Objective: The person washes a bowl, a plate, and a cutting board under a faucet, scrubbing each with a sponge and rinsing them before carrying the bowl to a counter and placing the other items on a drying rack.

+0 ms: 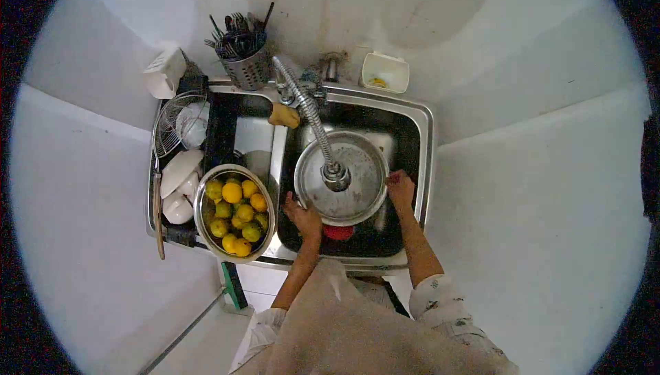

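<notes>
A round metal pan (350,203) lies in the right sink basin, under the coiled faucet (313,114) and its spray head. At the pan's lower left rim is my left hand (303,219), its fingers apart. My right hand (401,188) is at the pan's right rim, with its fingers closed on the edge. Something red (338,233) shows beneath the near side of the pan.
A metal bowl (201,213) of yellow and green citrus fruit stands left of the basin. Farther left are white dishes (180,172) and a wire strainer (165,124). A cutlery holder (249,71) and a white container (386,72) stand behind the sink.
</notes>
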Demonstrator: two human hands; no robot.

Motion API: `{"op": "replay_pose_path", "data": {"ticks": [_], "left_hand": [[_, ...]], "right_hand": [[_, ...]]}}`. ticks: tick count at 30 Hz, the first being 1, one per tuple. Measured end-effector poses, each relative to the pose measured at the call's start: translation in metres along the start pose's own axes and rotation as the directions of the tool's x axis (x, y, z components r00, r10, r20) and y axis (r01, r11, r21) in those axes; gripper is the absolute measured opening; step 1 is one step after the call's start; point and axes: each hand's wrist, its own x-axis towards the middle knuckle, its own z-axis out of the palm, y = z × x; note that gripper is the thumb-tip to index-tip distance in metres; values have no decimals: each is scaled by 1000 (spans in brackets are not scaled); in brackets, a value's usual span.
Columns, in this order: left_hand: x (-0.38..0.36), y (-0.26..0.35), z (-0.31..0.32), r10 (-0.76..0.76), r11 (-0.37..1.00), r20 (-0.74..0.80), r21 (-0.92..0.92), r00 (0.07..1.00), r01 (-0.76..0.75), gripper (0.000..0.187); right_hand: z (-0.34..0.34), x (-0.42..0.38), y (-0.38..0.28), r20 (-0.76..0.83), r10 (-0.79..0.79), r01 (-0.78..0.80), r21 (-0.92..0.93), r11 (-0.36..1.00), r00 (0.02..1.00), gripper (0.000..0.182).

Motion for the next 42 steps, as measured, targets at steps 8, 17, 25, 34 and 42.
{"op": "replay_pose_path", "data": {"ticks": [8,17,25,34,42], "left_hand": [[11,18,-4,-181,980,20,86,983,179,35],[-4,-8,16,-276,907,-208,268,938,326,30],[-13,-59,27,-315,807,-249,438,916,397,35],[-18,-42,6,-209,933,-205,251,956,258,37],[-22,-67,13,-392,857,-112,316,913,406,27]], "right_hand": [[18,12,7,74,46,-44,-33,998,996,32],[20,8,12,44,73,-73,0,997,996,34],[12,12,1,114,67,-63,-41,997,991,30],[-4,14,-27,174,182,-178,-36,983,968,31],[-15,7,-26,241,9,21,-125,992,971,34]]}}
